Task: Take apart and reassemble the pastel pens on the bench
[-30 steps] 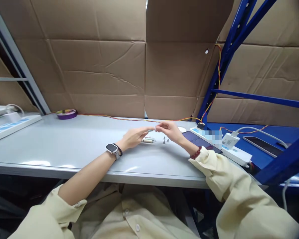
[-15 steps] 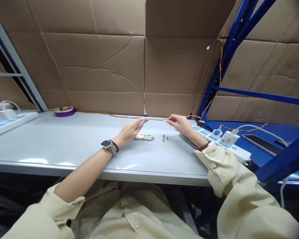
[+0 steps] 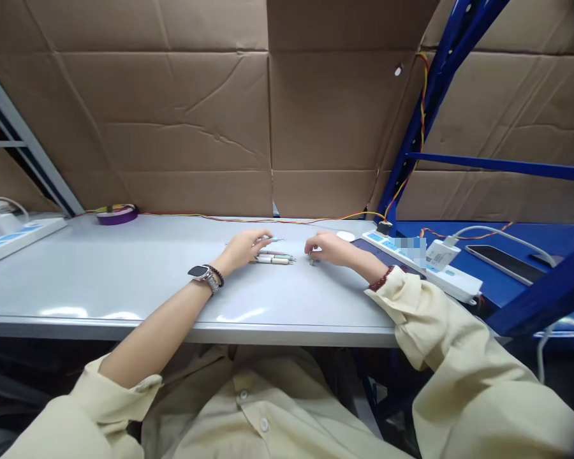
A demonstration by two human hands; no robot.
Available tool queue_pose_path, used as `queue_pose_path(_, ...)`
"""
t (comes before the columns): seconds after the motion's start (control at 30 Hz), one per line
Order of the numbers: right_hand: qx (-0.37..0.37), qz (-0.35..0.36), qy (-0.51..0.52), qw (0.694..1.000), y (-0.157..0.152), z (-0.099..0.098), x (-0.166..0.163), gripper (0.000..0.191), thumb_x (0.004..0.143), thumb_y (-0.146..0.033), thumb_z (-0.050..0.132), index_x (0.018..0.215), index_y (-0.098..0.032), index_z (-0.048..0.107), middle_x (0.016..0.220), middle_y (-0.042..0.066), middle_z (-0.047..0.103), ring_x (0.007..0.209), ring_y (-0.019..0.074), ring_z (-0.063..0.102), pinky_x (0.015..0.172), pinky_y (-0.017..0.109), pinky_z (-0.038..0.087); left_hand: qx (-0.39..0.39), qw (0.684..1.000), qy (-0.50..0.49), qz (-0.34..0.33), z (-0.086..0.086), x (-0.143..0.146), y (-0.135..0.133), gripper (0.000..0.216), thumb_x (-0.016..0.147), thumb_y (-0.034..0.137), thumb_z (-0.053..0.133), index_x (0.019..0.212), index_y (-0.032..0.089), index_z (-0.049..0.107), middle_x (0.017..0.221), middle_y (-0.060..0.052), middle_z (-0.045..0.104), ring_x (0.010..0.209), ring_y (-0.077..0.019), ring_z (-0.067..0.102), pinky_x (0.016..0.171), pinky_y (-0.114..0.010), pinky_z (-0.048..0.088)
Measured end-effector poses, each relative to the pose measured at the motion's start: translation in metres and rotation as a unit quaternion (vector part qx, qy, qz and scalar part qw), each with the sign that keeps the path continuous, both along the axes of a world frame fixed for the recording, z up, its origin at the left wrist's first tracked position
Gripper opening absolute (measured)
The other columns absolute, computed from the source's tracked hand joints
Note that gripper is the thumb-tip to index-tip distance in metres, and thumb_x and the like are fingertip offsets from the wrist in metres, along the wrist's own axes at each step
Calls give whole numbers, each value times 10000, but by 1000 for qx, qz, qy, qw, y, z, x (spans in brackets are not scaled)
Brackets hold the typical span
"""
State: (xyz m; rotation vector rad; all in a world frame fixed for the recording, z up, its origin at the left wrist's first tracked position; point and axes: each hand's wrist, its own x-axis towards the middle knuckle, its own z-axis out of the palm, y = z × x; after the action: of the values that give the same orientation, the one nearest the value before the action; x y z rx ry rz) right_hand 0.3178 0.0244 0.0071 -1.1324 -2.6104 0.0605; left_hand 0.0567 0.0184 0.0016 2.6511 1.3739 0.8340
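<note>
My left hand (image 3: pixel 243 247) rests low over the grey table (image 3: pixel 124 274), fingers pinched on a thin pen-like rod (image 3: pixel 273 240) that points right. Two more thin rods (image 3: pixel 273 259) lie side by side just right of that hand. My right hand (image 3: pixel 326 247) is lowered onto the table with its fingers curled down over small grey cone tips (image 3: pixel 312 261); what the fingers hold is hidden. A smartwatch (image 3: pixel 199 273) is on my left wrist.
A white power strip (image 3: pixel 423 268) with a plugged charger and a dark phone (image 3: pixel 501 260) lie right on the blue shelf. Another power strip (image 3: pixel 9 234) sits far left. A purple tape roll (image 3: pixel 117 214) and coloured wires (image 3: pixel 249 220) run along the cardboard back wall. A blue rack post (image 3: pixel 423 108) rises right.
Both hands came down from mid-air to the table. The right hand moved left and down onto the small cone tips; the left hand lowered with the rod.
</note>
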Motion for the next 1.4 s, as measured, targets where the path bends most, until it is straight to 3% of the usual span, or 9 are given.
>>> queue_pose_path(0.23, -16, 1, -21, 1000, -10, 5, -7, 160, 802, -103, 556, 856, -172, 690, 784, 64, 642, 711, 164, 565, 638, 249, 395, -24, 999, 34, -30, -7, -6, 11, 336, 912, 416, 419, 1025, 165, 611, 1007, -62, 647, 917, -190, 591, 839, -385, 433)
queue_pose_path(0.5, 7, 6, 28, 1000, -3, 1, -5, 222, 819, -101, 524, 976, -199, 648, 781, 54, 657, 811, 204, 561, 666, 289, 417, -8, 999, 27, -46, -6, -4, 8, 364, 910, 432, 357, 1032, 241, 642, 1039, -29, 668, 946, -226, 579, 831, -352, 428)
queue_pose_path(0.67, 41, 44, 88, 994, -7, 1, -13, 202, 834, -239, 558, 1025, -183, 592, 856, 56, 651, 863, 204, 547, 726, 318, 431, 2, 998, 13, -61, -2, 2, 0, 344, 913, 405, 370, 1044, 235, 639, 1024, -24, 672, 925, -222, 582, 838, -343, 421)
queue_pose_path(0.93, 61, 79, 155, 983, -13, -6, -26, 96, 839, -172, 529, 817, -189, 621, 770, 24, 622, 743, 153, 560, 707, 264, 435, -4, 996, -2, -92, -3, 12, -8, 287, 907, 362, 412, 1043, 254, 641, 1005, -7, 675, 899, -209, 579, 816, -327, 420)
queue_pose_path(1.4, 57, 84, 179, 979, -19, -3, -28, 107, 831, -181, 558, 803, -193, 661, 725, 27, 636, 714, 159, 568, 672, 255, 421, -18, 995, -15, -100, -2, 15, -14, 276, 896, 355, 418, 1034, 262, 638, 1006, -5, 673, 909, -212, 577, 812, -320, 417)
